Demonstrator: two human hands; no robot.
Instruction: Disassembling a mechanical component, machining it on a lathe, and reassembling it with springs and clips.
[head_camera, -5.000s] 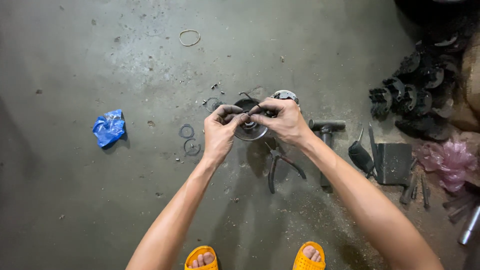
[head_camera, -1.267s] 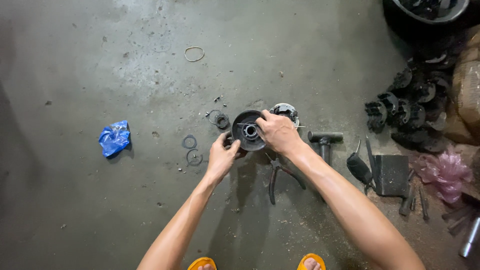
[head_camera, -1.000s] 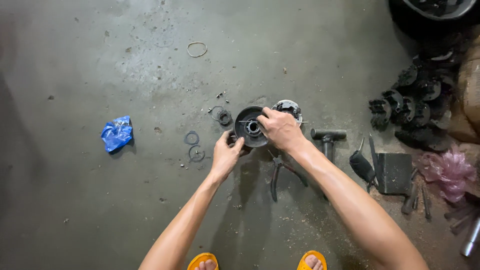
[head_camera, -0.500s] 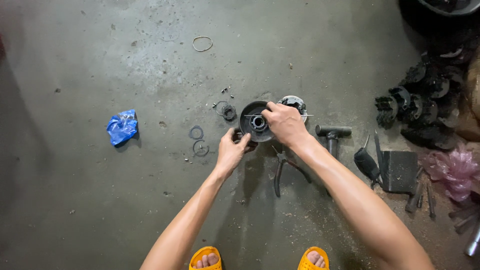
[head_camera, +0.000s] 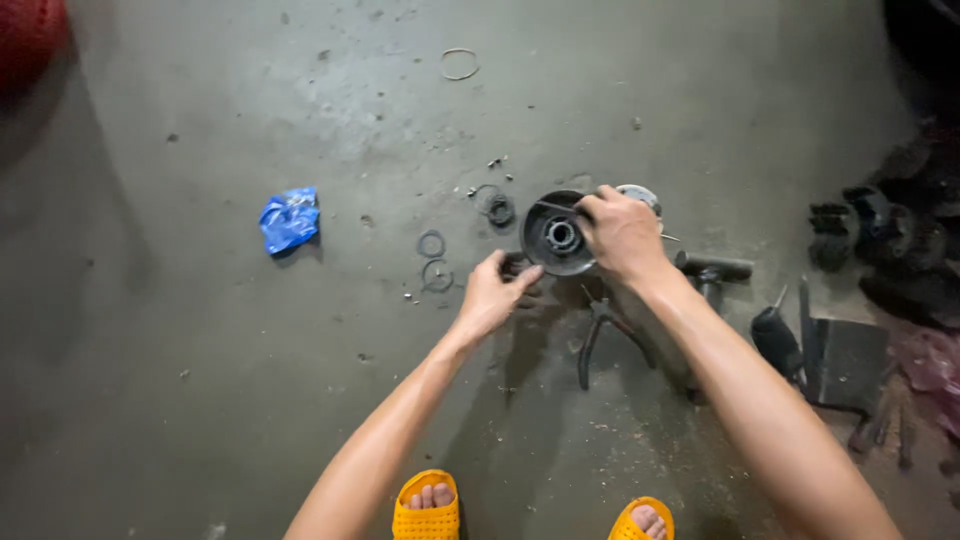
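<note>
Hands first: the right hand (head_camera: 622, 232) curls over the far right edge of a dark round metal part (head_camera: 556, 233) (a shallow drum shape with a raised hub at its middle), fingers bent and gripping the rim, with a thin rod-like tool poking out from under the fingers across the part's top. The left hand (head_camera: 492, 290) sits just below and left of that part, fingers loosely curled with the tips pinched together near its lower edge; whether they have hold of some small piece I cannot tell. The part itself rests on the grey concrete floor (head_camera: 200, 380), between the two hands.

Under the right wrist lie dark pliers (head_camera: 603, 335), handles spread. Left of the left hand are two thin rings (head_camera: 434, 260) lying close together, and above them a small black ring-shaped piece (head_camera: 499, 209). Farther left sits a crumpled blue wrapper (head_camera: 289, 218). A wire ring (head_camera: 459, 64) lies well apart near the top. Right of the right forearm is a hammer-like tool (head_camera: 714, 268), then a flat dark scraper (head_camera: 840, 350). Orange slippers (head_camera: 426, 505) show at the bottom edge.
</note>
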